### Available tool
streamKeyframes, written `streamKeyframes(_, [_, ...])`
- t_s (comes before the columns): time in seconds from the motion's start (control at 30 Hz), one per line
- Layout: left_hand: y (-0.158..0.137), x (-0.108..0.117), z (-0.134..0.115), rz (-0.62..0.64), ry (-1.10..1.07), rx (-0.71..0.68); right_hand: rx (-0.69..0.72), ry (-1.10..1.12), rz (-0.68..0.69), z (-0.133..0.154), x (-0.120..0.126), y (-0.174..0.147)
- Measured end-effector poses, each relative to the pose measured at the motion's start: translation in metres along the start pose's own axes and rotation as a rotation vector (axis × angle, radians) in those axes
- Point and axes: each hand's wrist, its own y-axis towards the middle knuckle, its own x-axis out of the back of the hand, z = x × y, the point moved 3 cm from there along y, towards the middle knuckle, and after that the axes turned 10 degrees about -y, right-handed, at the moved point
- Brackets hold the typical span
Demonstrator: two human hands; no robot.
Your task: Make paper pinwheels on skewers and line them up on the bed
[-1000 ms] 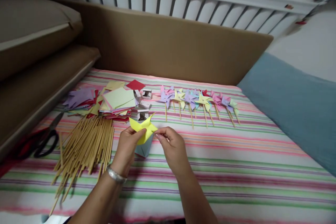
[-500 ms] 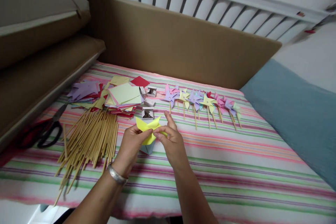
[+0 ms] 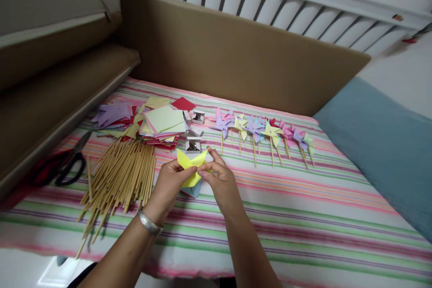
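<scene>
A bright yellow sheet of cut paper [image 3: 191,181], its corners bent up, is held above the striped cloth between both hands. My left hand [image 3: 173,180] pinches it from the left, thumb on top near the middle. From the right, my right hand [image 3: 221,182] pinches it with thumb and index finger, the other fingers raised. Under the yellow paper a piece of light blue paper [image 3: 193,190] lies partly hidden. Just beyond the hands stands a small open white box [image 3: 193,145] with small metal pieces in it.
Many wooden sticks [image 3: 118,180] lie at left beside black-handled scissors [image 3: 72,159]. Behind them are stacked paper squares [image 3: 164,121] and cut purple paper [image 3: 113,114]. Finished paper pinwheels [image 3: 254,128] lie in a row at right. A brown panel [image 3: 236,54] closes off the back.
The view has shifted slightly, so the objects on the cloth appear a little further right. Both hands keep their pinch on the yellow paper, and its raised corners look slightly different.
</scene>
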Motion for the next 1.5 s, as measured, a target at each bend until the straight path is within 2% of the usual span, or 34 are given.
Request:
streamKeyframes(0.13, [-0.0002, 0.0018, -0.0008, 0.006, 0.020, -0.015, -0.055, 0.056, 0.014, -0.0017, -0.0017, 0.0006])
streamKeyframes(0.37, [0.0001, 0.0019, -0.0002, 0.036, 0.052, 0.011, -0.162, 0.288, 0.074, -0.0024, -0.0038, -0.0015])
streamKeyframes(0.73, [0.0003, -0.0009, 0.0051, 0.089, 0.036, 0.070, -0.262, 0.374, 0.009, -0.0057, -0.0019, -0.0034])
streamKeyframes(0.97, [0.0023, -0.0017, 0.0065, 0.138, 0.002, 0.111, -0.273, 0.389, -0.009, -0.0034, 0.0001, -0.0033])
streamKeyframes(1.17, [0.0051, 0.0029, 0.0087, 0.119, 0.038, 0.068, -0.281, 0.374, -0.015, -0.0056, -0.0002, -0.0030])
streamKeyframes(1.5, [0.0019, -0.0002, 0.0058, 0.090, 0.015, 0.094, -0.261, 0.363, -0.030, -0.0035, 0.0000, -0.0027])
